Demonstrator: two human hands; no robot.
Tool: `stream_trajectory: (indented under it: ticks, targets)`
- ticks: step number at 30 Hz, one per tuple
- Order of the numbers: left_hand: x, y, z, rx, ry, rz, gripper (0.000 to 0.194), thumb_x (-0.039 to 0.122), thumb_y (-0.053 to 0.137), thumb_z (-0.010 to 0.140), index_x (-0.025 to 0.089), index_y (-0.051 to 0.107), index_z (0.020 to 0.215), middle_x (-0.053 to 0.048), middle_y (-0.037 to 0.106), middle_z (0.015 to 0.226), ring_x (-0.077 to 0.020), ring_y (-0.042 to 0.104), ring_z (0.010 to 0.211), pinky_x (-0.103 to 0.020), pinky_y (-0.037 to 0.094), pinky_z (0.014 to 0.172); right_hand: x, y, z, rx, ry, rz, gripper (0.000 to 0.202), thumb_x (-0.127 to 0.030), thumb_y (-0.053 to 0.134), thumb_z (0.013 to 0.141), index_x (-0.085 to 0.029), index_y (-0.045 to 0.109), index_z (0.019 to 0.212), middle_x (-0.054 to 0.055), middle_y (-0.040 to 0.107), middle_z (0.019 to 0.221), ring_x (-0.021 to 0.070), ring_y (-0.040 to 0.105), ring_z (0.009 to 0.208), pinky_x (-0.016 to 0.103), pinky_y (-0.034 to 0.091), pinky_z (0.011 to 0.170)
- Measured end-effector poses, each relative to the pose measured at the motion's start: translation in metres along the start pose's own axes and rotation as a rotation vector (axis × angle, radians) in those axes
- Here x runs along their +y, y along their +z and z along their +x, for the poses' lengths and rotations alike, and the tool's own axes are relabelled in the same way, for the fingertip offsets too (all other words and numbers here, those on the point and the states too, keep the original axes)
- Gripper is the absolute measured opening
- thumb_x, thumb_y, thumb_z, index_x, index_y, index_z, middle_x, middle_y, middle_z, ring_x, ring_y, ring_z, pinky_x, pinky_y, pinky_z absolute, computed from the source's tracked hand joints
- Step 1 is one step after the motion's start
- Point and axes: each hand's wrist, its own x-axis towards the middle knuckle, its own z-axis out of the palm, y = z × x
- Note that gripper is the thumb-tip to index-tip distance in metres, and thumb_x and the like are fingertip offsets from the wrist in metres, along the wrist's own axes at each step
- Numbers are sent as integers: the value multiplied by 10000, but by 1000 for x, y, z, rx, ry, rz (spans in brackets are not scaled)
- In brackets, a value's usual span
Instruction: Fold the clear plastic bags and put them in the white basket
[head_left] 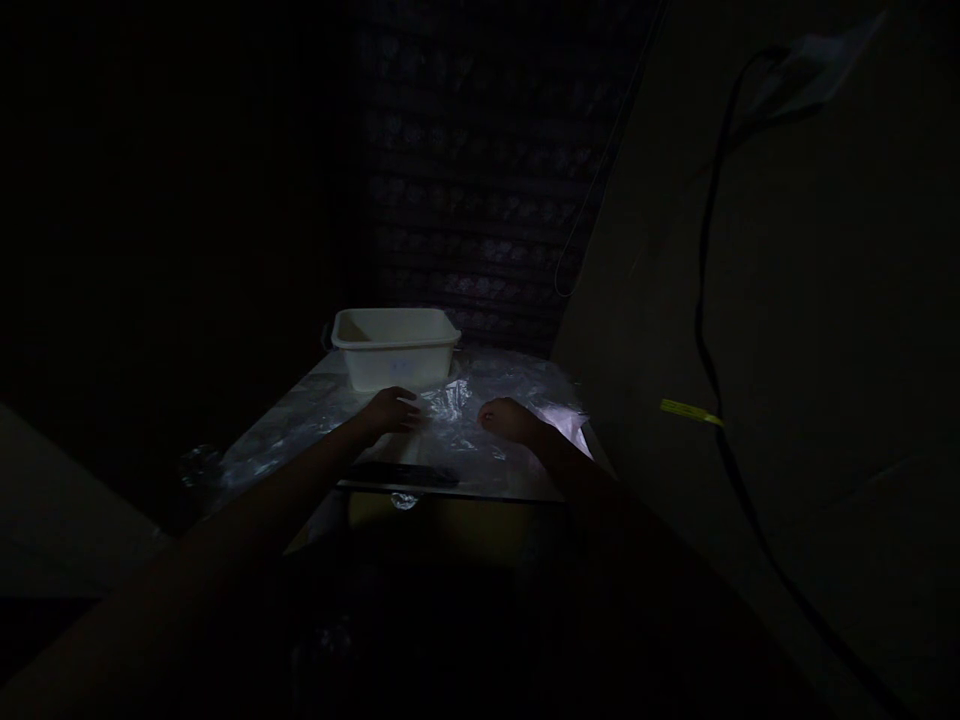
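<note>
Clear crinkled plastic (450,400) lies over the table, between and around both hands. My left hand (391,412) is over it with fingers apart, just in front of a pale rectangular tub (397,362); nothing shows in its grasp. To the right, my right hand (508,418) has its fingers curled together at the plastic. Whether a bit of film is pinched in them is too dark to tell. A dark flat object (405,474) rests along the table's near edge.
A dark cable (703,300) with a yellow tag (690,411) hangs down the right wall. Behind the table (525,487) rises a dark surface with rows of shiny round shapes. More plastic (202,462) spills off the left side.
</note>
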Motion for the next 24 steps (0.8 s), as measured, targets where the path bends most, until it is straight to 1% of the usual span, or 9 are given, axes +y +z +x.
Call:
stream_trajectory:
  ticks: [5,8,10,13,15,18,22,24]
  targets:
    - [-1,5,2,71,26,149,139,143,567,504,124,504,625,-24,562,590,-148,555,511,-265,423,470,3,-1,1,1,18,-20,250,-184,359,674,-156,591,763,31,599,818,108,524,745,173,349,641]
    - [0,6,4,52,14,186,116,138,549,494,122,537,608,-31,564,575,-144,546,513,-245,407,457,5,-3,0,11,25,-19,248,-181,357,671,-157,588,758,31,597,817,108,521,750,170,345,636]
    - [2,6,3,67,-8,199,103,136,541,490,117,552,590,-36,559,548,-136,532,501,-242,401,455,7,-5,0,30,59,-28,250,-187,350,674,-164,585,756,29,594,821,111,519,751,173,343,628]
    - [4,6,-2,109,16,187,90,167,554,481,110,557,551,-49,563,559,-125,513,499,-253,407,474,9,-9,0,77,139,-68,257,-201,334,680,-174,579,754,32,592,826,124,516,764,188,342,620]
    - [5,6,-5,116,46,163,110,197,571,471,104,548,523,-62,571,592,-124,511,505,-267,411,492,12,-12,-2,108,207,-91,260,-206,327,683,-177,575,756,39,589,835,135,515,773,200,344,615]
    - [5,5,-6,122,56,135,141,214,590,451,97,528,500,-68,570,604,-127,515,500,-282,413,505,16,-16,-4,134,316,-116,262,-222,321,688,-171,569,759,57,585,847,151,516,790,214,350,613]
    - [4,4,-4,127,66,109,141,210,585,463,94,522,514,-60,563,602,-128,523,490,-285,413,510,23,-19,-8,109,456,-135,260,-259,344,684,-144,556,779,96,573,869,174,519,806,225,362,603]
    - [4,4,-3,144,74,100,132,207,573,483,94,519,522,-54,558,599,-127,527,484,-280,413,507,27,-20,-8,82,515,-92,257,-281,365,678,-132,549,778,107,568,874,178,524,796,223,368,584]
